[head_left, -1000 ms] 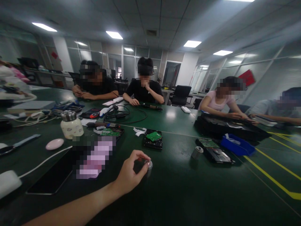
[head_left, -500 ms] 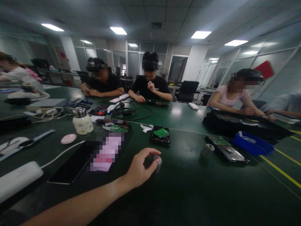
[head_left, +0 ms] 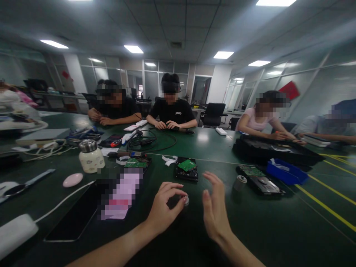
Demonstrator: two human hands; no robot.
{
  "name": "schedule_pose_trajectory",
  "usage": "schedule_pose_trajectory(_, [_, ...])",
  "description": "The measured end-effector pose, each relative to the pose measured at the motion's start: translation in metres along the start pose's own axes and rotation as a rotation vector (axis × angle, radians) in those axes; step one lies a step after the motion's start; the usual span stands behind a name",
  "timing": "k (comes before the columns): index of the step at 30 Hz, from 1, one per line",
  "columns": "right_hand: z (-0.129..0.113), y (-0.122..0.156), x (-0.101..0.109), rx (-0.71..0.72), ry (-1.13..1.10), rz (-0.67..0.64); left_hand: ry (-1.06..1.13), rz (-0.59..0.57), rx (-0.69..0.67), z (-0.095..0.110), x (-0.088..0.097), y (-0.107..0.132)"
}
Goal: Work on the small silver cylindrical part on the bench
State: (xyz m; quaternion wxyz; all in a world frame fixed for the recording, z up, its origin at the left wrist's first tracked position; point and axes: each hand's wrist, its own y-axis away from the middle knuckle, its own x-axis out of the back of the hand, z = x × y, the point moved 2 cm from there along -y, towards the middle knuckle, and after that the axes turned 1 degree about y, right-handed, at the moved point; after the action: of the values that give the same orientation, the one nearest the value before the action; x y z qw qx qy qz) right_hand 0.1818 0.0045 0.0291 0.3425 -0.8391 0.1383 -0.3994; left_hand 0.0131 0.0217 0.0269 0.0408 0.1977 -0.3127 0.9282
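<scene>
My left hand (head_left: pixel 164 204) is closed in a pinch, with thumb and index finger at a small shiny round metal piece (head_left: pixel 186 201). Fingers and thumb cover much of that piece, so its kind cannot be made out. Just to the right, my right hand (head_left: pixel 215 209) is raised over the table with its fingers apart and nothing in it. Beyond both hands lies a hard drive (head_left: pixel 187 175) with a green circuit board (head_left: pixel 187 165) on top. Right of my right hand a metal cylinder (head_left: pixel 239 183) stands upright beside an opened hard drive (head_left: pixel 261 181).
A blue bin (head_left: pixel 287 174) and a black tray (head_left: pixel 275 148) are at the right. On the left are a black phone (head_left: pixel 73 215), a cream bottle (head_left: pixel 91 159), a pink oval object (head_left: pixel 72 180) and a white power strip (head_left: pixel 16 233). Several people sit across the green table.
My right hand has come into view, open, to the right of my left hand. My left hand stays at the metal piece. The whole view has tilted up and shifted slightly.
</scene>
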Motion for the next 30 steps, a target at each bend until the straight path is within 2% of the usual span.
schedule_pose_trajectory(6, [-0.008, 0.019, -0.012, 0.113, -0.06, -0.304, -0.001, 0.027, 0.017, 0.0, 0.0, 0.0])
schedule_pose_trajectory(9, [-0.01, 0.021, -0.014, 0.063, -0.007, -0.381, 0.001, 0.021, 0.024, 0.0, 0.0, 0.001])
schedule_pose_trajectory(18, [-0.01, 0.015, -0.019, 0.042, 0.091, -0.355, -0.003, -0.042, 0.012, 0.0, 0.001, 0.001])
schedule_pose_trajectory(25, [-0.009, 0.013, -0.016, -0.008, 0.029, -0.347, -0.018, 0.01, 0.024, 0.0, 0.0, 0.0])
schedule_pose_trajectory(30, [-0.009, 0.012, -0.016, -0.086, -0.012, -0.351, -0.017, -0.022, 0.011, 0.0, 0.0, 0.001])
